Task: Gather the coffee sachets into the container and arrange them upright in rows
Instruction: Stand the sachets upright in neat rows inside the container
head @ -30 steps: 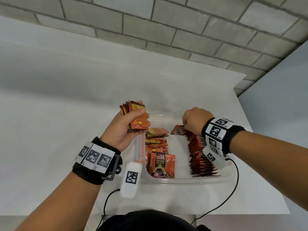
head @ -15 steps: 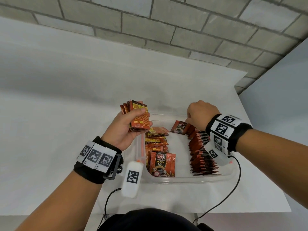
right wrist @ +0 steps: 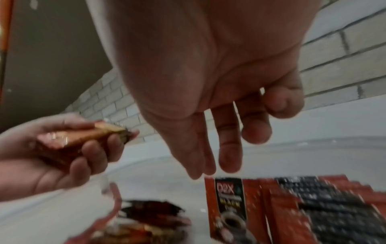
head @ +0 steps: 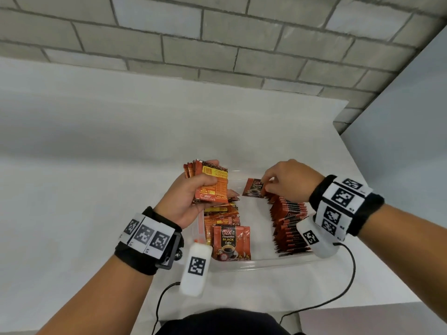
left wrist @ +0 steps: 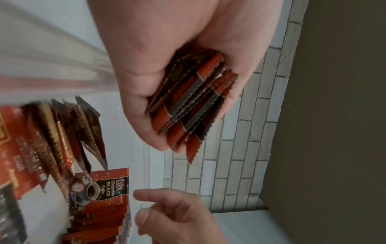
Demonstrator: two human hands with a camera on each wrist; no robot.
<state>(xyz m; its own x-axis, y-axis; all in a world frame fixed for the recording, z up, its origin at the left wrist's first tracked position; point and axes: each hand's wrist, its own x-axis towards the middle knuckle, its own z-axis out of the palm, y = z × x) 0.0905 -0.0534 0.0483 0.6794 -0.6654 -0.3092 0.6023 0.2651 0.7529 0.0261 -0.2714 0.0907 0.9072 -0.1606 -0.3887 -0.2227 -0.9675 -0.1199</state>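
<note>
Left hand (head: 191,197) gripping sachets (head: 212,183), right hand (head: 287,180) loose

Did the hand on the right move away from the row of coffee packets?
Yes. The right hand slid along the sachet row toward the far end of the container, away from the person.

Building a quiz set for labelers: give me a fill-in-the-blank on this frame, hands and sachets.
1. The bundle of sachets is gripped by the ____ hand.
2. The right hand reaches to the far end of the upright row of sachets on the ____ side of the container.
3. The front sachet in the left row reads "D2X ____ Coffee".

Missing words: left; right; Black
</note>
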